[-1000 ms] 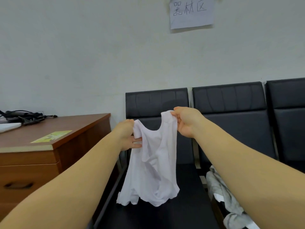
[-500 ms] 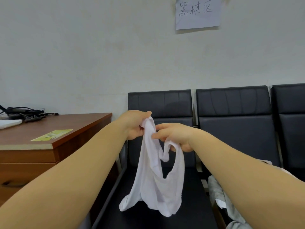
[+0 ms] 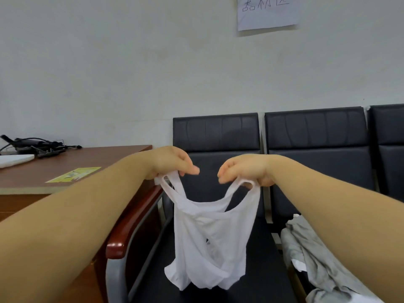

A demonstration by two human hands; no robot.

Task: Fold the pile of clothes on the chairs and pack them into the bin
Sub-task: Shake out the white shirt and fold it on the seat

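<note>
White tank top [image 3: 209, 243] hangs crumpled from the hands (left hand [image 3: 172, 162] and right hand [image 3: 244, 170] each pinch a strap); pulling wider should flatten it.

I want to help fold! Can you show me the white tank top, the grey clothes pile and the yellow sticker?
white tank top [image 3: 227, 232], head view, middle of its hanging body.
grey clothes pile [image 3: 306, 252], head view, a crumpled fold.
yellow sticker [image 3: 74, 174], head view, its centre.

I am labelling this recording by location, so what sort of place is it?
Probably an office or waiting area, not a home: a row of black chairs stands against a bare wall, a wooden desk carries cables, and a handwritten paper sign hangs above.
</note>
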